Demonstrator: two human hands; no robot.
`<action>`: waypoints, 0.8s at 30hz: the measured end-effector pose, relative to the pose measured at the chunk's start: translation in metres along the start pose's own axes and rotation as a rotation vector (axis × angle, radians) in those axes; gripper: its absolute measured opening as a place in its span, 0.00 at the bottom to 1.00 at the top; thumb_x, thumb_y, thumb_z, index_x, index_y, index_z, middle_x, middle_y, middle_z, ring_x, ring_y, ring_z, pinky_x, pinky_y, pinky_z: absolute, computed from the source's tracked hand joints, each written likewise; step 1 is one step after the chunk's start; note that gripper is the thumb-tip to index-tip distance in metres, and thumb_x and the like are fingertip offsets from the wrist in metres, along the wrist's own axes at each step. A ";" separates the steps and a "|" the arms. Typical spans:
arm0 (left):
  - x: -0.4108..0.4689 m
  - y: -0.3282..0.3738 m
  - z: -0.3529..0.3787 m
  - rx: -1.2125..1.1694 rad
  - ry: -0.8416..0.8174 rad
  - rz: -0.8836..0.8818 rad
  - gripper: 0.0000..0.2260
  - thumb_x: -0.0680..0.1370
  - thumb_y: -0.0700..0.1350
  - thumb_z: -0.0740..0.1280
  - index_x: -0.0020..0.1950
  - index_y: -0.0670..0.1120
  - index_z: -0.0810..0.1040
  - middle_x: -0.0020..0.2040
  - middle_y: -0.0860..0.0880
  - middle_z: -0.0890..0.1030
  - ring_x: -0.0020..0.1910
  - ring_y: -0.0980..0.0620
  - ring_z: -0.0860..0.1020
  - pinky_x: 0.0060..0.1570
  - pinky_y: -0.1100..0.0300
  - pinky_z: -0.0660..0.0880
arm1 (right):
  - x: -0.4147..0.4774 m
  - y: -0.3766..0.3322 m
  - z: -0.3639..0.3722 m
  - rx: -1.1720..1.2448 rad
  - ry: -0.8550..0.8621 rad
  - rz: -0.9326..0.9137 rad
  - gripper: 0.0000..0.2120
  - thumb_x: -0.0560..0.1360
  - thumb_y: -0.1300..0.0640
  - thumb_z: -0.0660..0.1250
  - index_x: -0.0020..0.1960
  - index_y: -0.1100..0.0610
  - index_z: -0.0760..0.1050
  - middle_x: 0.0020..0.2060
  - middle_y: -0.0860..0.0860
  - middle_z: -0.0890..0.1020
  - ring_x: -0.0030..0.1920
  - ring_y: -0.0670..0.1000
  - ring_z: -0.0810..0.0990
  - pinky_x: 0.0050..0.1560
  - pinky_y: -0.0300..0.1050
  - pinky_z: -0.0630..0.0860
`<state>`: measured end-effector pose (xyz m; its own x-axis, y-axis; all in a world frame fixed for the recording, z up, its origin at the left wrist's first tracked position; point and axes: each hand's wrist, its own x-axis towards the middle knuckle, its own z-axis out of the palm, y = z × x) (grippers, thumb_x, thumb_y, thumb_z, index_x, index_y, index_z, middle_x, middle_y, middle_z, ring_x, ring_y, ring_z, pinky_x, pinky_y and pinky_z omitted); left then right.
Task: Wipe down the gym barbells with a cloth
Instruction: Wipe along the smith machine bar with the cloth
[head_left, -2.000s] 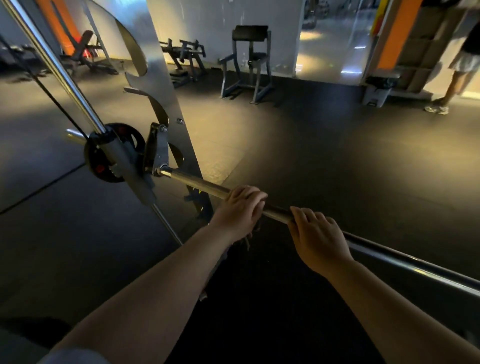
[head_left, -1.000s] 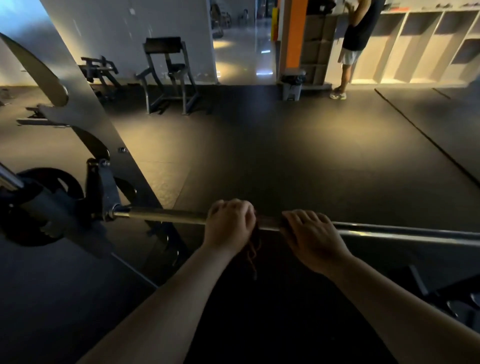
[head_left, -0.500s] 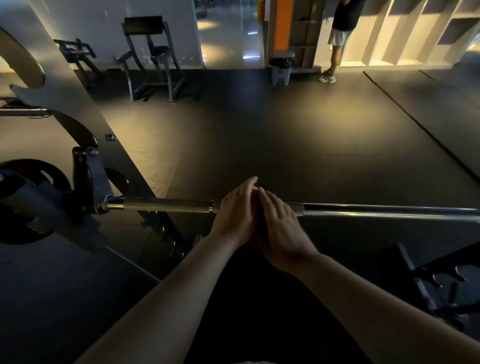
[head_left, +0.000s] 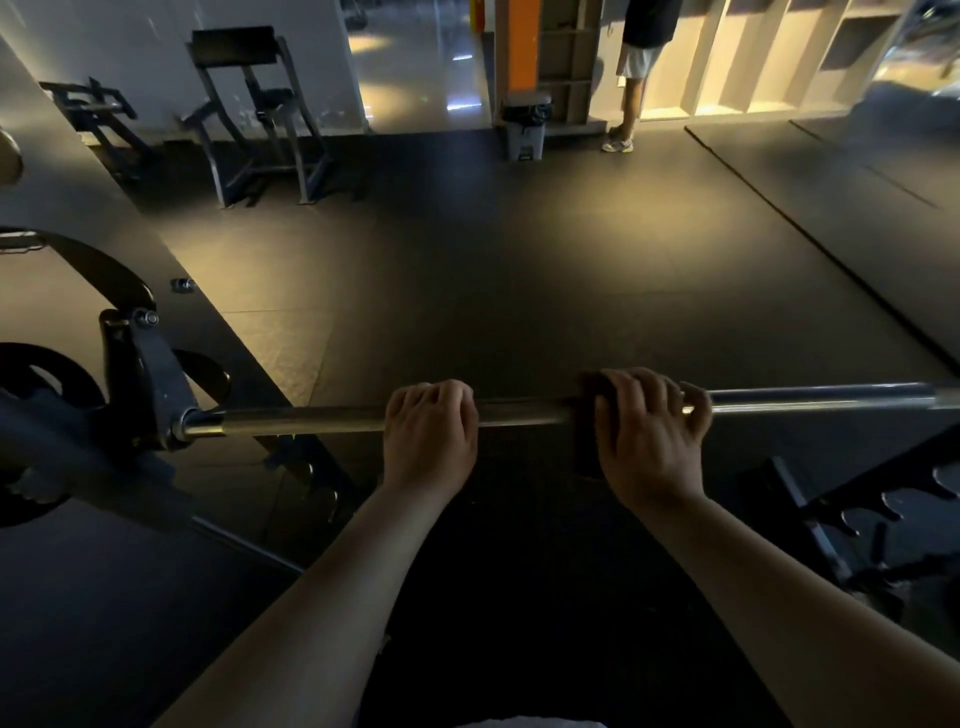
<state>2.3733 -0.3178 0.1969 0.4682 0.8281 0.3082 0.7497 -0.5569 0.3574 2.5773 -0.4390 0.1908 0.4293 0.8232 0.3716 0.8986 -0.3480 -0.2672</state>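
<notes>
Two hands are set on one barbell (head_left: 311, 420), which is carried at its left end by a rack carriage (head_left: 140, 374) beside a dark weight plate (head_left: 47, 379). Its long axis is laid level from left to right across the view, and it is cut off by the right edge.

The left hand (head_left: 430, 431) is curled over the bare shaft from above, knuckles up, with nothing else held in it. Just to its right, past a short bare stretch, a dark cloth (head_left: 587, 410) is draped over the bar, one end hanging below it. The right hand (head_left: 649, 431) is wrapped over the cloth, fingers curled round cloth and bar together.

The cloth is thus kept by the right hand, and a long shiny stretch of bar is left to that hand's right. The next stroke is judged to be a slide along the axis, steadied by the left hand.

No brand, label or writing can be read anywhere; the light is too dim.
</notes>
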 end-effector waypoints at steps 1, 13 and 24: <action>0.000 0.001 0.001 -0.006 -0.009 0.001 0.09 0.82 0.51 0.57 0.54 0.53 0.76 0.50 0.54 0.80 0.55 0.54 0.77 0.63 0.57 0.66 | -0.001 -0.005 0.000 0.051 0.003 0.074 0.21 0.82 0.43 0.49 0.69 0.50 0.70 0.64 0.52 0.73 0.67 0.55 0.70 0.75 0.57 0.53; 0.004 0.022 0.009 0.027 -0.025 0.078 0.06 0.82 0.50 0.61 0.51 0.54 0.77 0.48 0.56 0.80 0.52 0.55 0.78 0.65 0.54 0.67 | 0.005 0.007 -0.009 -0.018 -0.093 -0.083 0.22 0.83 0.41 0.48 0.70 0.47 0.68 0.65 0.52 0.73 0.67 0.55 0.71 0.74 0.57 0.58; 0.002 -0.001 0.000 -0.007 -0.118 0.163 0.05 0.81 0.49 0.62 0.56 0.52 0.74 0.56 0.52 0.79 0.60 0.53 0.76 0.69 0.55 0.66 | 0.009 -0.066 -0.003 0.075 -0.307 -0.173 0.30 0.81 0.47 0.64 0.79 0.51 0.59 0.74 0.54 0.65 0.78 0.56 0.60 0.81 0.59 0.45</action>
<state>2.3733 -0.3150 0.1972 0.6353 0.7282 0.2571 0.6561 -0.6845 0.3179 2.5218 -0.4095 0.2144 0.2135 0.9675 0.1354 0.9416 -0.1669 -0.2924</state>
